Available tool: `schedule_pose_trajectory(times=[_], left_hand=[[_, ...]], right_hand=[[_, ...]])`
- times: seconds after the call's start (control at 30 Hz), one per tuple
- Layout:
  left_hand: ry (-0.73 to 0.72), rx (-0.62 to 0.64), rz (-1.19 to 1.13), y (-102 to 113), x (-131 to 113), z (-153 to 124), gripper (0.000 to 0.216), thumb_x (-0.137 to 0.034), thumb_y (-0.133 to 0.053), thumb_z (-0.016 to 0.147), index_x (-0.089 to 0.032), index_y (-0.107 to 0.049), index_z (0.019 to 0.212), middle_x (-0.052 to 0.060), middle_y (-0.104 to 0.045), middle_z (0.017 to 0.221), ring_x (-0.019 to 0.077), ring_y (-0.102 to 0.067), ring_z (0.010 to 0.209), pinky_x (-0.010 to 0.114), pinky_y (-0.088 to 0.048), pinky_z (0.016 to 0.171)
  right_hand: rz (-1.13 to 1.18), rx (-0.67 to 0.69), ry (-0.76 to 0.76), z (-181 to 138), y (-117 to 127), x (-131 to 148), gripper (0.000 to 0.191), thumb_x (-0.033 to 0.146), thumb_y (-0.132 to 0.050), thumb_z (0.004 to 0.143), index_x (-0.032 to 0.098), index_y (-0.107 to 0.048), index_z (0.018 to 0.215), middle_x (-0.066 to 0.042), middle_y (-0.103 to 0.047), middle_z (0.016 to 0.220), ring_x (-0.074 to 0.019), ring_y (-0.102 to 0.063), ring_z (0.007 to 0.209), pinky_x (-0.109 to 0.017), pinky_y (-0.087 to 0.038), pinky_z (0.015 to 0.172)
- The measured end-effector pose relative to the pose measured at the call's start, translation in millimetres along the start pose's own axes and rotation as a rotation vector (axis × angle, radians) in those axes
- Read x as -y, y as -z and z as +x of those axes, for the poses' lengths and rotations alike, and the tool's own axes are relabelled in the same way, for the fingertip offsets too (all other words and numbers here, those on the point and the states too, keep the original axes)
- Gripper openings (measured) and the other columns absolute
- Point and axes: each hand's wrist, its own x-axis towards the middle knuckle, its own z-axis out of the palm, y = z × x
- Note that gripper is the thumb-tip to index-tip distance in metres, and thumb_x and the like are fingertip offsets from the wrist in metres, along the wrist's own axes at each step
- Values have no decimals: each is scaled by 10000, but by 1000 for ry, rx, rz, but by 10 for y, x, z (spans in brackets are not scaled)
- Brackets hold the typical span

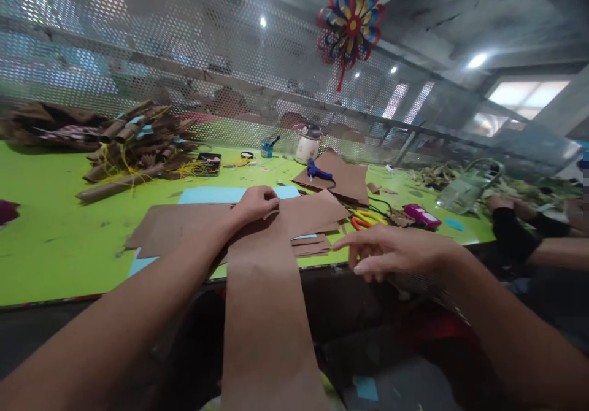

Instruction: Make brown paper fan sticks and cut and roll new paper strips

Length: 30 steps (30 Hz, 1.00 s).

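Observation:
My left hand (pixel 255 204) is closed on the far end of a long brown paper strip (pixel 264 294) that runs from the green table (pixel 59 239) down over its front edge toward me. My right hand (pixel 391 251) hovers at the table's front edge with fingers spread, holding nothing, just right of a small stack of brown paper pieces (pixel 313 245). Larger brown sheets (pixel 184 227) and a light blue sheet (pixel 211 195) lie under and behind the strip.
Rolled brown paper tubes (pixel 133 147) are piled at the back left. A blue glue gun (pixel 318 172) lies on brown sheets, near a white jar (pixel 308 143). Yellow and red scissors (pixel 365 219) and a pink tool (pixel 422 216) lie right. Another person's arm (pixel 519 227) rests far right.

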Motion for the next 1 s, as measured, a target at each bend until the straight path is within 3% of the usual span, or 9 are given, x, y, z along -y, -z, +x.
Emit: schedule_pose_trajectory(times=[0.1,0.27,0.4,0.47,0.53,0.63,0.73,0.87,1.0], left_hand=[[-22,-22,-19,6,-24,-6,243,-325,-540,711,-149,-695,774,59,-690,779,189,-616,755,275,-459,702],[-98,-5,-369,28,-120,-65,205,-283,-634,657,-145,-671,805,76,-657,898,198,-610,857,306,-491,775],[29,328,-902,60,-194,-165,252,-220,-656,666,-129,-649,901,77,-668,837,170,-628,742,329,-508,735],[77,526,-1078,70,-214,-202,297,-170,-655,656,-118,-644,947,86,-677,837,159,-630,713,311,-501,710],[78,686,-1161,75,-230,-222,297,-123,-646,631,-112,-653,928,85,-680,823,160,-631,722,280,-486,679],[20,824,-1211,82,-257,-236,241,-94,-634,608,-107,-657,848,78,-675,790,153,-621,712,257,-469,653],[-25,845,-1225,96,-278,-245,262,-104,-653,621,-107,-653,883,85,-676,845,167,-628,762,283,-483,700],[51,825,-1116,70,-270,-241,225,-157,-711,673,-114,-657,887,80,-690,854,154,-643,737,285,-496,704],[152,665,-1020,7,-251,-219,182,-256,-752,682,-112,-651,728,58,-684,668,123,-611,573,248,-471,566]], right_hand=[[37,135,-21,80,-17,14,526,504,-437,903,166,-506,1301,-67,-676,817,-137,-656,664,-242,-518,595],[25,104,146,305,41,110,490,515,-396,910,152,-640,1131,-88,-701,932,-173,-654,889,-299,-513,771],[13,110,259,696,146,172,542,535,-395,897,142,-719,715,-37,-656,596,-167,-644,927,-297,-454,898],[66,112,260,872,182,185,506,547,-441,874,134,-722,793,-15,-631,550,-158,-658,839,-289,-483,830],[168,99,239,986,219,188,492,554,-468,860,138,-681,1016,-20,-670,660,-140,-659,734,-276,-513,714],[268,55,250,1060,285,182,500,549,-475,862,160,-615,1144,-56,-691,827,-133,-656,720,-273,-526,664],[267,5,251,1096,329,175,492,552,-504,846,153,-632,1104,-72,-692,851,-141,-655,721,-278,-535,650],[210,-105,265,1132,333,178,448,546,-518,838,147,-663,982,-60,-685,838,-133,-647,723,-288,-534,698],[189,-271,267,1096,401,108,445,543,-535,821,125,-670,891,-59,-676,791,-146,-637,722,-309,-520,704]])
